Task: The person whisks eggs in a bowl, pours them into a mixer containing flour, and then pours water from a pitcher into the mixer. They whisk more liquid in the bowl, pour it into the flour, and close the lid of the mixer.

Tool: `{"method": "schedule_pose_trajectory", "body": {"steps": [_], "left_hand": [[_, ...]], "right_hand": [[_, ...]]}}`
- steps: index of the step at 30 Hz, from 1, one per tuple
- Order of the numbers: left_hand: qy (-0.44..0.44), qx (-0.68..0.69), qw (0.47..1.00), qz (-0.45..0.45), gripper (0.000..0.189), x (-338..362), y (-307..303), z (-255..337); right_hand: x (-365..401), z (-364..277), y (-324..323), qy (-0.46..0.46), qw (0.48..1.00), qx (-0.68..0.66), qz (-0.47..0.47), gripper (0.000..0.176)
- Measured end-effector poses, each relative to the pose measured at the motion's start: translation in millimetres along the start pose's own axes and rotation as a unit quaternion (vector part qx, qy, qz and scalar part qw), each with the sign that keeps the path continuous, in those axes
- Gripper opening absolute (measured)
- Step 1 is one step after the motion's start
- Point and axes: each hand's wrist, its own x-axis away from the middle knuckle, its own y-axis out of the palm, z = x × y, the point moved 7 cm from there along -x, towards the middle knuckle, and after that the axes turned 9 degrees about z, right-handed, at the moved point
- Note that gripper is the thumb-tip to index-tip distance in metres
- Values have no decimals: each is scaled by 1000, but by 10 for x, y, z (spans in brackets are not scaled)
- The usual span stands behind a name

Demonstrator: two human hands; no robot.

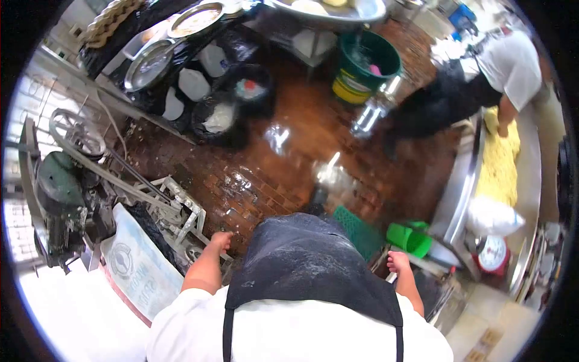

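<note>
My left hand (222,241) hangs out from my side, its fingers curled in and nothing visible in them. Closest to it is a worn, whitish metal machine frame (192,212). On the other side, my right hand (398,261) is loosely closed, and I see nothing held in it. Just past that hand lies a bright green plastic container (409,239), with a darker green plastic panel (356,232) beside it. A black apron (307,262) dusted with white powder covers my front.
Wet brick floor (283,175) stretches ahead. A co-worker (512,66) reaches into yellow dough-like mass (499,160) in a metal trough at right, near a red scale (493,254). A green tub (367,60) stands ahead. Left are a belt-driven machine (60,181) and a printed sack (142,259).
</note>
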Motion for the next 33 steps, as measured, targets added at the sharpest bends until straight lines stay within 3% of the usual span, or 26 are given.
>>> {"method": "schedule_pose_trajectory", "body": {"steps": [3, 5, 7, 8, 10, 11, 13, 14, 15, 17, 19, 20, 21, 22, 23, 24, 26, 28, 29, 30, 33], "left_hand": [[-76, -47, 996, 18, 29, 158, -14, -110], [-28, -121, 989, 78, 29, 374, -55, 284], [-24, -49, 996, 70, 32, 280, -57, 657], [-16, 6, 998, 53, 37, 236, -43, 839], [50, 45, 997, 48, 24, 422, -82, 1545], [48, 51, 996, 52, 24, 430, -92, 1799], [199, 100, 970, 99, 28, 500, -144, 2397], [194, 109, 970, 101, 28, 586, -93, 2553], [221, 117, 961, 116, 32, 730, -82, 2759], [253, 109, 954, 120, 35, 705, -77, 2968], [244, 47, 964, 93, 38, 715, -56, 3009], [241, 21, 967, 80, 39, 328, 24, 2813], [221, -29, 971, 82, 40, -93, 92, 2572], [214, -108, 968, 70, 43, -373, 126, 2439], [157, -117, 979, 64, 48, -455, 95, 2350], [155, -114, 980, 45, 50, -806, 145, 2189], [182, -151, 969, 75, 50, -1135, -177, 2434], [183, -207, 961, -9, 49, -1392, -234, 2710], [72, -22, 995, 60, 44, -1054, -622, 3069], [104, 38, 991, 72, 42, -1179, -799, 3369], [179, 112, 972, 101, 37, -1346, -1389, 4240]], "right_hand": [[-404, -878, 155, -64, 998, 14, 10, 19], [-734, -1418, 376, -135, 989, 63, 7, 22], [-1133, -1854, 616, -155, 980, 113, -43, 26], [-1375, -2087, 712, -220, 955, 200, -2, 32], [-1741, -2675, 951, -322, 903, 279, 47, 38], [-1725, -2990, 1069, -328, 901, 281, 43, 38], [-1602, -3670, 1387, -368, 875, 315, 9, 31], [-1862, -3918, 1639, -408, 853, 324, 24, 35], [-1276, -4380, 1766, -372, 840, 395, -7, 43], [-889, -5072, 2190, -484, 807, 338, -16, 39], [-1562, -5434, 3089, -481, 788, 363, -127, 39], [-1676, -5615, 3396, -406, 837, 306, -201, 39], [-1524, -5895, 3568, -412, 833, 309, -200, 39], [-1061, -6292, 3755, -575, 734, 318, -171, 38], [-631, -6583, 3917, -648, 674, 319, -155, 38], [-79, -6876, 4043, -716, 610, 315, -128, 38], [529, -7351, 4305, -437, 851, 201, -210, 35], [713, -7793, 4918, -368, 845, 186, -341, 34], [938, -8014, 5080, -384, 852, 180, -306, 34], [1278, -8284, 5262, -401, 858, 169, -274, 35], [1853, -8880, 5950, -376, 863, 110, -320, 49]]}}
